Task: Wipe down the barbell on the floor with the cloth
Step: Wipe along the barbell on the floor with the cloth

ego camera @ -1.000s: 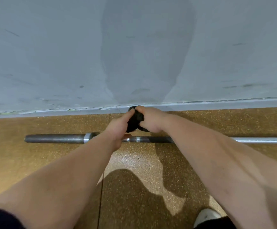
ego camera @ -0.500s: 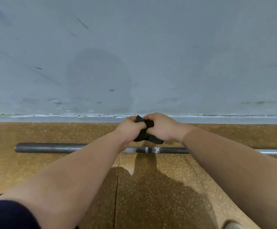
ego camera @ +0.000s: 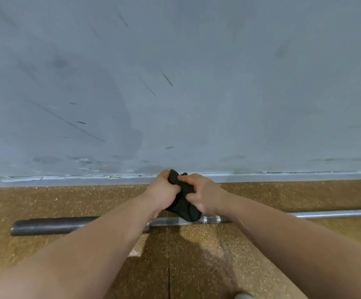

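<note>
Both forearms reach forward from the bottom corners of the view, hands meeting at centre. Left hand (ego camera: 163, 190) and right hand (ego camera: 201, 195) are both clenched round one black cloth (ego camera: 185, 206), which is bunched between them; fingers curled into the fabric on either side, knuckles close together. A tuft of cloth sticks up above the hands, and a looser fold hangs below them. That lower fold overlaps the barbell (ego camera: 56, 225) in the view; whether it touches the metal or hangs just above it is hard to tell from this angle. The barbell lies flat on the floor (ego camera: 67, 201), running left to right, roughly parallel to the wall (ego camera: 175, 83) and a little way out from it. Its dark thick sleeve ends at the left, and the bar passes behind the left forearm. A shiny collar section (ego camera: 211, 219) shows just right of the cloth, and the thinner silvery shaft runs on to the right edge of the view. Floor is speckled tan-brown, with a seam running toward the viewer below the hands, and shadows of arms and hands fall across it. Wall is pale grey, scuffed with dark streaks, with a chipped skirting strip (ego camera: 67, 180) at its base. A pale rounded shape (ego camera: 243, 296) shows at the bottom edge, possibly a shoe tip.
</note>
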